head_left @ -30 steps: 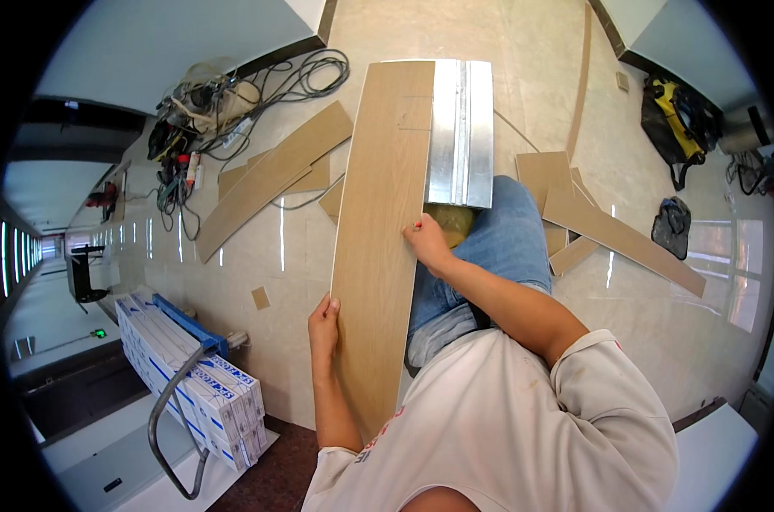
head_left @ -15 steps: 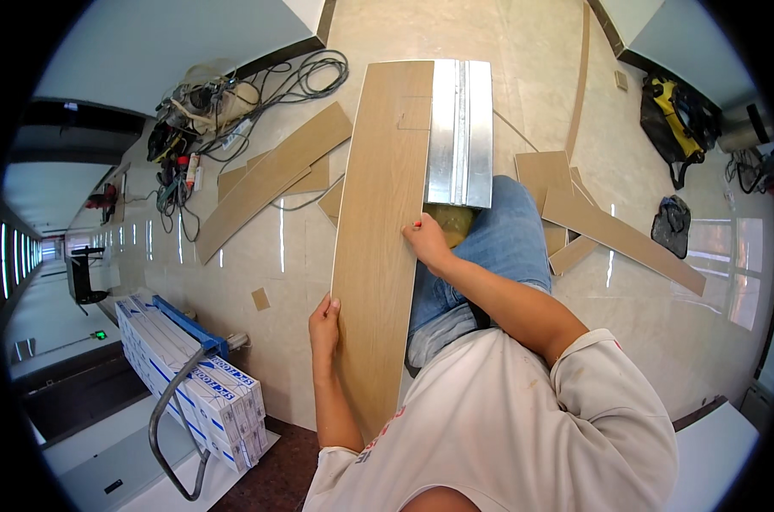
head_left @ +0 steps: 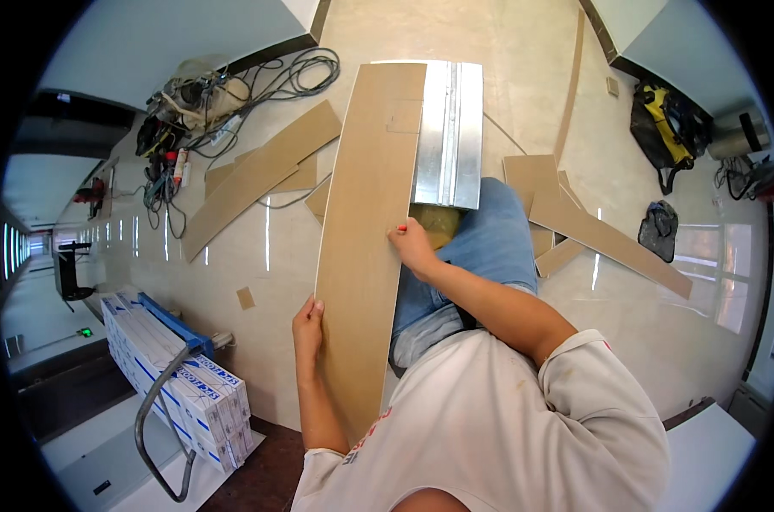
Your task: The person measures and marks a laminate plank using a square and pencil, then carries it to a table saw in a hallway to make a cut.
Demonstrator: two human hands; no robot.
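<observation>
A long wood-look floor plank (head_left: pixel 371 188) lies lengthwise in front of me, its far part over a silver metal bench (head_left: pixel 448 128) and its near end against my shirt. Thin drawn lines mark a small rectangle near its far right edge. My left hand (head_left: pixel 308 328) grips the plank's left edge, thumb on top. At the right edge, just short of the bench, my right hand (head_left: pixel 414 249) is closed around a small red-tipped stick (head_left: pixel 401 228); most of it is hidden in the fingers, so its exact kind is unclear.
Loose planks lie on the glossy floor at left (head_left: pixel 263 179) and right (head_left: pixel 609 239). Tangled cables (head_left: pixel 306 72) and tools sit far left. A stack of flooring cartons (head_left: pixel 178 375) stands near left. A black-yellow tool bag (head_left: pixel 667 128) is at far right.
The whole scene has shifted slightly left in view. My left hand keeps its hold on the plank; my right hand has come slightly nearer along the right edge.
</observation>
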